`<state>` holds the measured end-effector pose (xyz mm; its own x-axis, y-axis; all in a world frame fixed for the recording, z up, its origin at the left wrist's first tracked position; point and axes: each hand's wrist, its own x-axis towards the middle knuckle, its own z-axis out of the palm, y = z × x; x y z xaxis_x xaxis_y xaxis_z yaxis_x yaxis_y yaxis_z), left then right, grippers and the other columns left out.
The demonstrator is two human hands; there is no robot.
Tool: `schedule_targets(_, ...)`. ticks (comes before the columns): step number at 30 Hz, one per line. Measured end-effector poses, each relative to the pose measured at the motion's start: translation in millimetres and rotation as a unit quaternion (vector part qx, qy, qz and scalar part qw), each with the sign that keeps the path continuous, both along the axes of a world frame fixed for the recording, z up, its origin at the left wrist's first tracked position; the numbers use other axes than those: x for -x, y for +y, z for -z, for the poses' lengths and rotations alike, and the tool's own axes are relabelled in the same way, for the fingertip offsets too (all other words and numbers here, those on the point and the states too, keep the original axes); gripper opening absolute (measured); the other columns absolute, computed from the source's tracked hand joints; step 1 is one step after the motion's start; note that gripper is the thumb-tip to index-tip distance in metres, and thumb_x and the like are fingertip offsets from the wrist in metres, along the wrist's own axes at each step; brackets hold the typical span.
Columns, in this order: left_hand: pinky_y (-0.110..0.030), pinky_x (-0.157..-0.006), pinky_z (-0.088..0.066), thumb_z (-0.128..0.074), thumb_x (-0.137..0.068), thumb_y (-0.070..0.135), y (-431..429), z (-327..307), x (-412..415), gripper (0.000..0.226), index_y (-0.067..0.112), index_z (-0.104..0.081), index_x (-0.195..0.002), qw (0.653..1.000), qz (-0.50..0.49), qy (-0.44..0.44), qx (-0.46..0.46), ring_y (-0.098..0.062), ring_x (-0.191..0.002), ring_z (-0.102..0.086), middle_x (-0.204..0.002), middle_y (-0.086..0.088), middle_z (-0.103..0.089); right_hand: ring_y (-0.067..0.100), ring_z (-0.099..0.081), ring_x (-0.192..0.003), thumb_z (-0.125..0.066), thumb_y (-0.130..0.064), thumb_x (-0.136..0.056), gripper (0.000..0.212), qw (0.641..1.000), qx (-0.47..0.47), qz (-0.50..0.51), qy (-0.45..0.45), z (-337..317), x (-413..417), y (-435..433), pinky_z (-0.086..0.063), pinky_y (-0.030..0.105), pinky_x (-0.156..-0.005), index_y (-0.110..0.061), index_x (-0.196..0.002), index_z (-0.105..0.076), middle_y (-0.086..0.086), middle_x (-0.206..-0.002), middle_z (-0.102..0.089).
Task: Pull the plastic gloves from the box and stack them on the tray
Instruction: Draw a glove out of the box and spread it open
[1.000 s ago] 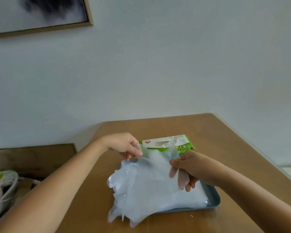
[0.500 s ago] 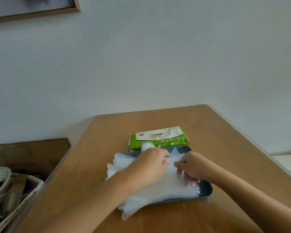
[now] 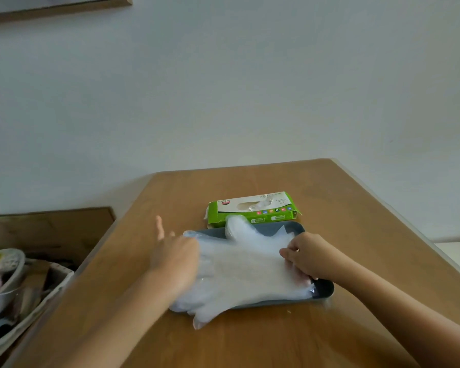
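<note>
A brown wooden table point(image 3: 223, 346) fills the near ground. On it, close to the person, sits a grey-blue tray point(image 3: 327, 289) with a pile of gloves point(image 3: 245, 272) on it. The gloves are thin, cloudy-clear plastic. The pile covers most of the tray and spills over its near-left rim, so that a few glove fingers lie on the bare table top.

The left hand point(image 3: 173, 258) lies at the left edge of the pile and touches it. It is blurred, but its fingers look straight and spread rather than curled, with one finger pointing away toward the far side. The right hand point(image 3: 307, 254) rests on the right side of the pile, above the tray. Its fingers are curled and its fingertips pinch the plastic at that edge.

At the far edge of the pile one glove thumb stands up and overlaps the front of the box point(image 3: 252, 209) in this view. The box is green and white, lies flat just behind the tray, and has an opening in its top face where clear plastic shows.

To the left, below the table edge, a pale basket point(image 3: 37, 296) holds mixed items too blurred to name. Beyond everything rises a plain pale wall point(image 3: 250, 88), with the corner of a wooden picture frame point(image 3: 64, 7) at the top left
</note>
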<state>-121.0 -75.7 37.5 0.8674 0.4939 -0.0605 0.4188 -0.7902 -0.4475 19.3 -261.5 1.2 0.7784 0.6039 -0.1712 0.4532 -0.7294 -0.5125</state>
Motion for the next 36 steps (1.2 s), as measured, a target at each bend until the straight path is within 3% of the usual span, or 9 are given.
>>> schedule_targets(3,-0.054,-0.116,0.002,-0.045,-0.085,-0.005,17.6,-7.2,3.2,0.037,0.016,-0.063,-0.111,0.992,0.031,-0.124,0.002,-0.024,-0.125,-0.047,-0.116,0.0,-0.061,0.011,-0.049,-0.037,-0.046,-0.025,-0.096,0.037,1.0,-0.009,-0.006,0.0,0.9,0.1,-0.1,-0.044,0.02,-0.048,-0.009,-0.067,-0.062,0.002,-0.054,-0.063)
schedule_targets(6,-0.032,-0.106,-0.034,-0.054,-0.074,-0.011,3.8,4.5,-4.4,0.032,0.008,-0.071,-0.094,0.901,0.245,-0.349,0.081,-0.016,-0.097,-0.062,-0.099,-0.005,-0.071,0.008,-0.047,-0.032,-0.046,-0.026,-0.097,0.038,1.0,-0.008,-0.007,0.005,0.1,0.5,0.0,-0.04,0.016,-0.042,-0.011,-0.065,-0.061,-0.002,-0.047,-0.059)
schedule_targets(9,-0.016,-0.105,-0.02,-0.037,-0.099,0.005,-32.5,13.2,-15.0,0.035,0.003,-0.054,-0.129,0.878,0.25,-0.256,0.316,-0.012,-0.128,-0.041,-0.139,-0.006,-0.052,0.003,-0.046,-0.03,-0.047,-0.026,-0.097,0.039,1.0,-0.006,-0.001,0.006,-1.0,0.4,0.8,-0.035,0.012,-0.039,-0.013,-0.062,-0.059,-0.004,-0.049,-0.059)
schedule_targets(12,-0.027,-0.117,-0.003,-0.035,-0.103,0.029,-37.1,31.5,-35.0,0.057,0.011,-0.013,-0.153,0.915,0.196,-0.072,0.346,-0.014,-0.148,-0.006,-0.161,-0.004,-0.009,0.003,-0.047,-0.036,-0.049,-0.028,-0.095,0.036,1.0,0.017,0.005,-0.021,1.2,-0.4,-0.5,-0.036,0.014,-0.041,-0.009,-0.069,-0.064,0.002,-0.063,-0.067)
schedule_targets(18,-0.041,-0.117,0.008,-0.028,-0.098,0.056,-25.1,63.0,-43.0,0.072,0.023,0.002,-0.154,0.916,0.193,-0.025,0.35,-0.009,-0.147,0.013,-0.161,0.006,0.012,0.01,-0.035,-0.132,-0.067,-0.048,-0.082,0.064,0.956,-0.031,-0.106,-0.272,0.0,0.3,-10.2,-0.027,0.02,-0.104,-0.03,-0.138,-0.042,-0.011,-0.143,-0.038)
schedule_targets(22,-0.04,-0.117,0.012,-0.026,-0.095,0.063,-22.3,70.1,-39.0,0.075,0.028,0.006,-0.153,0.915,0.189,-0.039,0.355,-0.008,-0.145,0.017,-0.16,0.009,0.015,-0.005,0.01,-0.136,-0.053,-0.048,-0.091,0.069,0.937,0.071,-0.299,-0.168,-1.5,5.2,-8.0,0.014,0.015,-0.105,-0.042,-0.149,-0.015,-0.028,-0.148,-0.002)
schedule_targets(29,-0.036,-0.117,0.013,-0.036,-0.079,0.079,19.9,57.1,-7.4,0.1,0.033,0.018,-0.149,0.937,0.162,0.024,0.308,-0.008,-0.142,0.024,-0.153,0.012,0.028,0.008,0.008,-0.145,-0.053,-0.057,-0.088,0.08,0.929,0.198,-0.309,-0.053,-17.2,-12.1,-23.8,0.006,0.026,-0.112,-0.046,-0.148,-0.003,-0.013,-0.159,0.011)
schedule_targets(33,-0.033,-0.119,-0.003,-0.064,-0.084,0.053,39.5,19.4,-3.9,0.1,0.03,0.005,-0.153,0.938,0.114,0.116,0.305,-0.017,-0.148,0.004,-0.16,0.01,0.009,0.009,-0.02,-0.142,-0.067,-0.055,-0.079,0.075,0.936,0.188,-0.296,-0.038,-22.3,-24.3,-15.5,-0.019,0.03,-0.115,-0.054,-0.142,-0.026,-0.021,-0.157,-0.014)
schedule_targets(36,-0.032,-0.105,-0.039,-0.072,-0.077,0.053,48.6,-10.0,-13.6,0.077,0.026,-0.041,-0.142,0.906,0.1,0.114,0.395,-0.02,-0.127,-0.048,-0.143,0.008,-0.046,-0.011,-0.051,-0.097,-0.068,-0.049,-0.081,0.042,0.963,0.082,-0.242,-0.081,-31.2,-43.9,3.1,-0.037,0.005,-0.083,-0.044,-0.122,-0.059,-0.019,-0.127,-0.056)
